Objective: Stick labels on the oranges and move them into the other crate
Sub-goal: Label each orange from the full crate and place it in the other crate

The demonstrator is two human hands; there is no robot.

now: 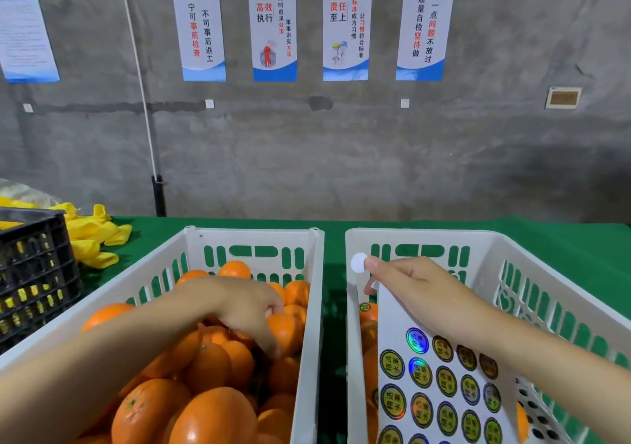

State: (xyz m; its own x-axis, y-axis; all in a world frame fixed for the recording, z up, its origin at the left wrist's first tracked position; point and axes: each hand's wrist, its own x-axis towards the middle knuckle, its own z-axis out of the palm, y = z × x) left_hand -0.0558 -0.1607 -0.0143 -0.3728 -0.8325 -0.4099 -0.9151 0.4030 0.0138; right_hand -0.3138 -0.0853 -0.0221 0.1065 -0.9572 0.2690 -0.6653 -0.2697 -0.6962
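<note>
Far left, one black crate point(34, 266) beside yellow foam nets point(92, 238). On the wall, five posters point(272, 27), two reading "高效执行" and "责任至上". Two white crates: left crate point(252, 235) heaped with oranges point(211, 368), left hand point(246, 307) curled round one orange point(285, 332); right crate point(426, 235) with a few labelled oranges point(368, 312), right hand point(420, 293) pinching the label sheet point(396, 320), one peeled label point(358, 262) on a fingertip.
</note>
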